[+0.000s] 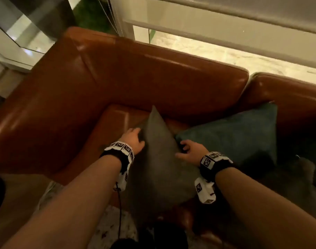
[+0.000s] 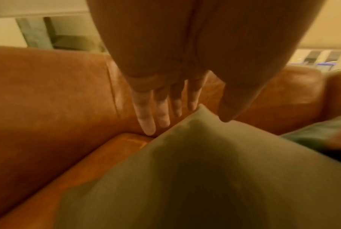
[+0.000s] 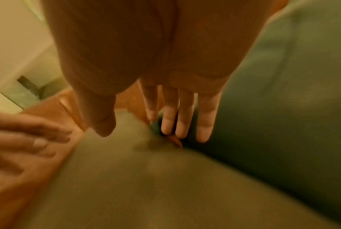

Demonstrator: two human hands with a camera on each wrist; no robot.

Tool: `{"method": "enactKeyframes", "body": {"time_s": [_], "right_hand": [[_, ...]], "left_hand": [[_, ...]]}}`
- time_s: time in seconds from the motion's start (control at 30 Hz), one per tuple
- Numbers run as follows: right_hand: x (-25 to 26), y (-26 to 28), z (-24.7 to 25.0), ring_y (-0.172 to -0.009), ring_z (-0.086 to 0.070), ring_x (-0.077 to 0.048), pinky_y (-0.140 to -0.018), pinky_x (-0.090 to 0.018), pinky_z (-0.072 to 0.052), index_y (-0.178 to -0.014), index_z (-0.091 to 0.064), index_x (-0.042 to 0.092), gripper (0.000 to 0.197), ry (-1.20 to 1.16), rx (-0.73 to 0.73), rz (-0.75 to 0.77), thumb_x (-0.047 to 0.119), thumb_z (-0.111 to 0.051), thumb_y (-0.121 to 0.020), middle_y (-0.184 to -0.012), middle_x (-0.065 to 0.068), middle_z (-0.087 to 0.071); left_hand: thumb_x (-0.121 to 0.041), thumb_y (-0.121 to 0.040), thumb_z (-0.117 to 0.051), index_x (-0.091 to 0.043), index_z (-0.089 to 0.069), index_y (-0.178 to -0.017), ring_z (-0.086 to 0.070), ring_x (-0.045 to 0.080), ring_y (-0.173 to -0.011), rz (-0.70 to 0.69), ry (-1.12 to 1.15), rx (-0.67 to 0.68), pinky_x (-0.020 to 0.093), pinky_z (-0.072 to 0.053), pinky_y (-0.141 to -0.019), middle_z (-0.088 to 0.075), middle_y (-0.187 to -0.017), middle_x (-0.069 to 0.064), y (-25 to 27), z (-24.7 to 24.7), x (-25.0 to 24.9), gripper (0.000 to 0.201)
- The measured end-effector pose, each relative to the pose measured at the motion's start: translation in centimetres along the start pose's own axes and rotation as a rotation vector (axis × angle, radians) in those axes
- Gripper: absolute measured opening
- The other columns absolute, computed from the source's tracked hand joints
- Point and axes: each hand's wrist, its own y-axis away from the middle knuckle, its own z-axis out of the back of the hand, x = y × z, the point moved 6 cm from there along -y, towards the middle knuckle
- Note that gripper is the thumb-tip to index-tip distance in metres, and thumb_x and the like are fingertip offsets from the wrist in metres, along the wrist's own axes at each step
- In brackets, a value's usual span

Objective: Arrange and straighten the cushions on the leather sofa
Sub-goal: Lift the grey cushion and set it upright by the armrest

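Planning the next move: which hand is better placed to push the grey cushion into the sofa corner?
Probably the right hand: it sits on the grey cushion's far side from the corner; the left hand is between them.

Both forearms reach forward, each with a marker band at the wrist; left hand (image 1: 133,141) and right hand (image 1: 190,150) have fingers extended and slightly spread
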Motion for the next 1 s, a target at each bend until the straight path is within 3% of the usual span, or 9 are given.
{"method": "enactKeyframes", "body": {"time_s": [0.1, 0.17, 0.23, 0.37, 0.63, 0.73, 0.8, 0.87, 1.0], "right_hand": [[0.7, -2.8, -3.3, -0.14, -0.035, -0.033, -0.113, -0.045, -0.034, -0.156, -0.005, 0.023, 0.128, 0.078, 0.072, -0.08, 0.074, -0.073, -0.061, -0.157, -0.011, -0.024], [1.3, -3.8, -5.2, -0.137, -0.038, -0.033, -0.11, -0.05, -0.038, -0.149, -0.007, 0.027, 0.137, 0.026, 0.059, -0.105, 0.072, -0.082, -0.043, -0.152, -0.01, -0.031], [1.9, -4.6, -5.1, -0.123, -0.052, -0.031, -0.1, -0.05, -0.046, -0.134, -0.021, 0.029, 0.12, -0.04, -0.007, -0.102, 0.061, -0.089, -0.039, -0.136, -0.007, -0.048], [5.6, -4.1, -3.8, -0.107, -0.06, -0.025, -0.091, -0.044, -0.051, -0.123, -0.038, 0.029, 0.088, 0.0, -0.084, -0.007, 0.046, -0.09, -0.055, -0.117, 0.001, -0.059], [19.8, -2.0, -2.7, -0.126, -0.045, -0.026, -0.106, -0.044, -0.033, -0.134, -0.036, 0.029, 0.066, 0.41, -0.224, 0.398, 0.036, -0.073, -0.08, -0.134, 0.0, -0.051], [23.3, -1.4, -3.6, -0.136, -0.035, -0.026, -0.113, -0.043, -0.026, -0.148, -0.026, 0.027, 0.075, 0.496, -0.234, 0.522, 0.036, -0.067, -0.085, -0.15, -0.001, -0.039], [24.3, -1.3, -3.9, -0.14, -0.03, -0.026, -0.115, -0.043, -0.022, -0.152, -0.02, 0.027, 0.081, 0.547, -0.174, 0.572, 0.04, -0.065, -0.086, -0.157, -0.001, -0.03], [23.7, -1.1, -3.0, -0.143, -0.026, -0.025, -0.117, -0.043, -0.02, -0.153, -0.018, 0.03, 0.084, 0.532, -0.122, 0.562, 0.046, -0.065, -0.085, -0.159, 0.001, -0.026], [19.8, -1.5, 0.2, -0.145, -0.022, -0.027, -0.116, -0.051, -0.022, -0.153, -0.012, 0.036, 0.1, 0.482, -0.09, 0.372, 0.063, -0.068, -0.075, -0.159, 0.004, -0.022]], "left_hand": [[-0.044, -0.088, -0.063, -0.019, -0.012, -0.155, -0.035, 0.031, -0.141, 0.097, 0.085, 0.048, 0.043, -0.033, -0.115, -0.025, -0.159, 0.009, -3.0, -0.9, 1.3, 0.088], [-0.049, -0.083, -0.067, -0.019, -0.004, -0.156, -0.029, 0.03, -0.144, 0.123, 0.143, 0.093, 0.043, -0.029, -0.117, -0.021, -0.161, 0.008, -3.8, -1.8, 1.8, 0.101], [-0.051, -0.081, -0.07, -0.02, -0.002, -0.156, -0.026, 0.028, -0.146, 0.111, 0.213, 0.123, 0.041, -0.025, -0.119, -0.018, -0.162, 0.007, -4.1, -2.1, 2.3, 0.107], [-0.052, -0.077, -0.074, -0.024, -0.005, -0.157, -0.038, 0.023, -0.14, 0.143, 0.478, 0.098, 0.034, -0.03, -0.113, -0.035, -0.156, 0.003, -3.6, 1.2, 4.5, 0.109], [-0.045, -0.072, -0.081, -0.031, -0.017, -0.154, -0.04, 0.022, -0.139, 0.145, 0.691, -0.212, 0.037, -0.035, -0.112, -0.033, -0.156, -0.001, 0.6, 9.9, 12.9, 0.105], [-0.042, -0.072, -0.081, -0.029, -0.01, -0.154, -0.018, 0.021, -0.148, -0.03, 0.452, -0.482, 0.037, -0.022, -0.119, -0.01, -0.161, -0.002, 2.3, 12.6, 13.4, 0.108], [-0.046, -0.08, -0.071, -0.033, -0.016, -0.153, -0.006, 0.019, -0.151, -0.19, 0.178, -0.409, 0.04, -0.015, -0.122, -0.007, -0.163, -0.006, 2.0, 12.2, 11.8, 0.093], [-0.053, -0.088, -0.058, -0.035, -0.022, -0.152, -0.004, 0.02, -0.152, -0.202, 0.047, -0.218, 0.045, -0.017, -0.122, -0.014, -0.163, -0.009, 1.1, 11.0, 11.1, 0.075], [-0.059, -0.09, -0.048, -0.033, -0.027, -0.151, -0.02, 0.024, -0.146, -0.17, -0.013, -0.186, 0.044, -0.026, -0.117, -0.03, -0.158, -0.008, 0.5, 10.7, 9.7, 0.069]]}}
